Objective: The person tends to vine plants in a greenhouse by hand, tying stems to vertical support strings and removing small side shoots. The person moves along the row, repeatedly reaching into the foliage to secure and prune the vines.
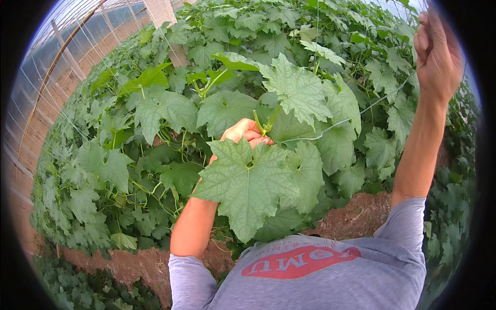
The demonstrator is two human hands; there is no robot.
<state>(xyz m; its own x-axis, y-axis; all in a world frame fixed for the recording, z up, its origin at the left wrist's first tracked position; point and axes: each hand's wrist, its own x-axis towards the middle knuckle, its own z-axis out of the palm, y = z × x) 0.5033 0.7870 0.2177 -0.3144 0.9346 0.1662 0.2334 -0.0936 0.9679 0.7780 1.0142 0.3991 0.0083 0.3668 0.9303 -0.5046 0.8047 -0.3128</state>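
Observation:
My left hand (pixel 248 133) is closed around the green stem of a climbing vine (pixel 266 127), near its growing tip. Large lobed leaves hang below and beside it, and one broad leaf (pixel 250 176) hides part of my left wrist and forearm. My right hand (pixel 440 58) is raised at the upper right with curled fingers. A thin pale twine (pixel 378 101) runs from my right hand down to the left, past a leaf, and ends from view close to my left fingertips.
Dense leafy vines (pixel 104 164) fill the row before me. Upright strings (pixel 317 35) hang among them. Concrete posts (pixel 161 13) and a curved pole (pixel 48 73) of the greenhouse stand at the left. Bare brown soil (pixel 143 267) lies between the rows.

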